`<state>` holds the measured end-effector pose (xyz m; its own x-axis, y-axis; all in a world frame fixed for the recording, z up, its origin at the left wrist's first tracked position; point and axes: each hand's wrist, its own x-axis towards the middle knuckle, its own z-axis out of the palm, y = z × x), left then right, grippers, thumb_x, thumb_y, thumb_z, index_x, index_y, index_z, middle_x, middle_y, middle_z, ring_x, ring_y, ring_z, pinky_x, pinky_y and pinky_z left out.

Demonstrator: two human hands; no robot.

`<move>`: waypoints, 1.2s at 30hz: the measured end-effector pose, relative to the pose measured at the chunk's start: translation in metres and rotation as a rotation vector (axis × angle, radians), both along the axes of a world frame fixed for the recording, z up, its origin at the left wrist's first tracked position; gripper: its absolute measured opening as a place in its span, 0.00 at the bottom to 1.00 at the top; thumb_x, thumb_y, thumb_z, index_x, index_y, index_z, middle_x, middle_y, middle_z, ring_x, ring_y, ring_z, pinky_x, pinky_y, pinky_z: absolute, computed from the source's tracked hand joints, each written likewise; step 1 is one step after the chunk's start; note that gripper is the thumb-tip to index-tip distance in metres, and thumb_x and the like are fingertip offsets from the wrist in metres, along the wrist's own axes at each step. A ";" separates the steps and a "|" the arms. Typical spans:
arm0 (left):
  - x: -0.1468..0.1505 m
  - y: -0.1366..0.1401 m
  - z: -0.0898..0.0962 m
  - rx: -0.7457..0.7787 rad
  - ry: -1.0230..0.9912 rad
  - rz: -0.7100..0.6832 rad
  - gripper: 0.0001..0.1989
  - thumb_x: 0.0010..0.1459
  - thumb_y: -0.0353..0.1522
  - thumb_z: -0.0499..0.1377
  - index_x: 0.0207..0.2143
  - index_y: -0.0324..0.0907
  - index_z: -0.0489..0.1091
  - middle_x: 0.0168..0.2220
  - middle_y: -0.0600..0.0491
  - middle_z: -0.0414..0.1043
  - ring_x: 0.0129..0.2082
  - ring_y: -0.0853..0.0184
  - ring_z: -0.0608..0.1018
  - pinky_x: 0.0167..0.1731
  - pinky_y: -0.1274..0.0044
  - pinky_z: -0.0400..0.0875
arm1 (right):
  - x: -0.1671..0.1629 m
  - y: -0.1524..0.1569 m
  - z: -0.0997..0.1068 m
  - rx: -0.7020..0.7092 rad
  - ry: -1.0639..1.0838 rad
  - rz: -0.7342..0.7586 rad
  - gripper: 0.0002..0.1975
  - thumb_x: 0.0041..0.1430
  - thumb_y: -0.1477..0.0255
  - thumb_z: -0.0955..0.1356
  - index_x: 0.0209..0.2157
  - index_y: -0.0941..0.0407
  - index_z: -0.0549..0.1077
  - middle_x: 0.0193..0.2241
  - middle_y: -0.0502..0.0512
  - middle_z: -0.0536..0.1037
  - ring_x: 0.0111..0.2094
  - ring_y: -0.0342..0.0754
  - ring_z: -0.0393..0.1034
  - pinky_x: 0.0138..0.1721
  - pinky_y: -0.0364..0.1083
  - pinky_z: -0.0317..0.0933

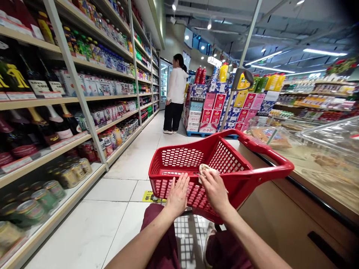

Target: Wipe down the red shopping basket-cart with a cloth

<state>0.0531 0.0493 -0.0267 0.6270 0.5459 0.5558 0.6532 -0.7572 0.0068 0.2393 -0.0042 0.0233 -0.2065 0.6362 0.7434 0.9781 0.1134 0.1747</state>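
A red plastic shopping cart point(179, 154) with perforated walls stands close in front of me, its handle point(269, 149) off to the right. My left hand point(178, 194) lies flat against the near wall, fingers stretched toward the rim. Over that same rim, further right, my right hand point(214, 186) presses a crumpled whitish cloth point(204, 167). Part of the cloth is hidden under the fingers. Through the holes, the basket shows nothing I can make out inside.
Shelves point(112, 93) of bottles and cans run along the left. A person point(176, 89) in a white top stands in the aisle ahead, beside stacked boxes point(206, 108). A counter point(280, 209) with clear food covers borders the right. A yellow floor sticker point(147, 195) lies by the cart.
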 end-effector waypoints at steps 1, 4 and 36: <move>0.000 0.000 0.000 -0.006 0.003 -0.002 0.36 0.46 0.21 0.47 0.60 0.33 0.42 0.61 0.45 0.46 0.62 0.61 0.43 0.57 0.60 0.46 | 0.004 0.002 0.004 -0.008 0.005 -0.007 0.16 0.56 0.80 0.58 0.42 0.58 0.71 0.45 0.60 0.72 0.48 0.52 0.59 0.48 0.52 0.55; 0.002 -0.002 0.000 -0.034 0.011 0.001 0.37 0.45 0.21 0.48 0.59 0.32 0.43 0.61 0.44 0.45 0.62 0.60 0.43 0.56 0.58 0.44 | 0.021 0.000 0.012 0.044 0.059 -0.125 0.14 0.54 0.78 0.60 0.41 0.60 0.72 0.45 0.63 0.71 0.46 0.53 0.60 0.46 0.52 0.54; -0.031 0.031 0.019 0.028 -0.265 0.093 0.18 0.58 0.33 0.49 0.51 0.45 0.60 0.51 0.49 0.66 0.52 0.64 0.67 0.56 0.56 0.43 | 0.009 -0.014 -0.007 0.037 0.295 -0.078 0.14 0.53 0.75 0.60 0.41 0.57 0.70 0.48 0.60 0.69 0.48 0.51 0.63 0.48 0.54 0.53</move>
